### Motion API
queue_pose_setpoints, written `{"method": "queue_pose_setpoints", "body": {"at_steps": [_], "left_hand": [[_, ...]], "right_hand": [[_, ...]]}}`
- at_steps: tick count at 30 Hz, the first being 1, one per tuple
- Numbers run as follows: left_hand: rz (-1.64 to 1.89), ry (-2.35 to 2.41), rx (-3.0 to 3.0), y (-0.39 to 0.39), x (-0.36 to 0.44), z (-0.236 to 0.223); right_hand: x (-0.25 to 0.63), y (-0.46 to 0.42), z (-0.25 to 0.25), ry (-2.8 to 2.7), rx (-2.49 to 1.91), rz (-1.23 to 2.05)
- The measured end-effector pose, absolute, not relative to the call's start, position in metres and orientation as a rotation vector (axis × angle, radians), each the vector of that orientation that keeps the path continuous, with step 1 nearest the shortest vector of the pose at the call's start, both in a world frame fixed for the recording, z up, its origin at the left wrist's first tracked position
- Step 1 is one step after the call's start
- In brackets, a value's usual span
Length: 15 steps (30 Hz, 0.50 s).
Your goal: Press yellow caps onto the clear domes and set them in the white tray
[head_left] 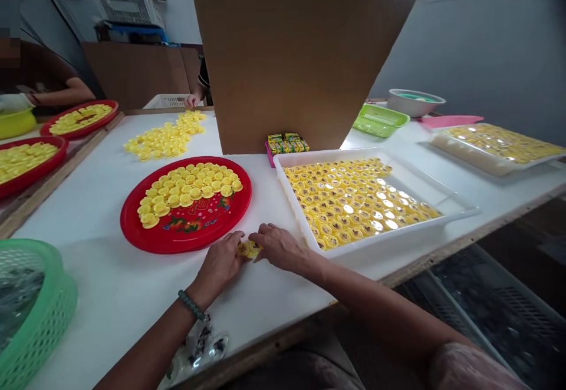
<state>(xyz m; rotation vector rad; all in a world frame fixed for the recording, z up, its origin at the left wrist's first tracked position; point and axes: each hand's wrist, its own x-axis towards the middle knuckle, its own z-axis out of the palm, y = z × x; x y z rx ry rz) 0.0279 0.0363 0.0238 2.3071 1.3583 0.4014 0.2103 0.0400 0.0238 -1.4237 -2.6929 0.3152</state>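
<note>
Between my two hands, just in front of the red tray, is a short row of small yellow cup-shaped pieces [248, 250] with dark centres. My left hand [222, 260] has its fingers closed on the row's left end, and my right hand [278, 247] closes on its right end. Fingers partly cover the pieces. The round red tray [186, 245] behind my left hand carries many plain yellow pieces [190, 184]. To the right stands a white rectangular tray [424, 184], largely filled with tight rows of shiny yellow pieces [340, 198] with dark centres.
A tall cardboard panel [292, 60] rises behind the trays, with small colourful boxes [287, 143] at its foot. Green basket [48, 319] at left; clear plastic bags [206, 343] by the front edge. Loose yellow pieces [165, 136] lie near another person's hand [193, 101]. A second person [48, 78] sits left.
</note>
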Motion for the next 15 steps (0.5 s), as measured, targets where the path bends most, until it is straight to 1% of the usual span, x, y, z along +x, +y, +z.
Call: {"method": "queue_pose_setpoints", "body": {"at_steps": [6,9,13,15], "left_hand": [[0.345,1.328,2.327,0.035,0.026,0.024],[0.350,1.322,2.326,0.036,0.022,0.021],[0.288,1.396,2.281,0.045,0.015,0.000],[0.374,1.442,2.259,0.051,0.013,-0.010]], "right_hand": [[0.211,0.040,0.024,-2.722,-1.392,0.281],[0.213,0.035,0.029,-2.717,-1.374,0.214],[0.224,0.026,0.051,-2.721,-1.361,0.068],[0.239,0.025,0.069,-2.691,-1.343,0.033]]}}
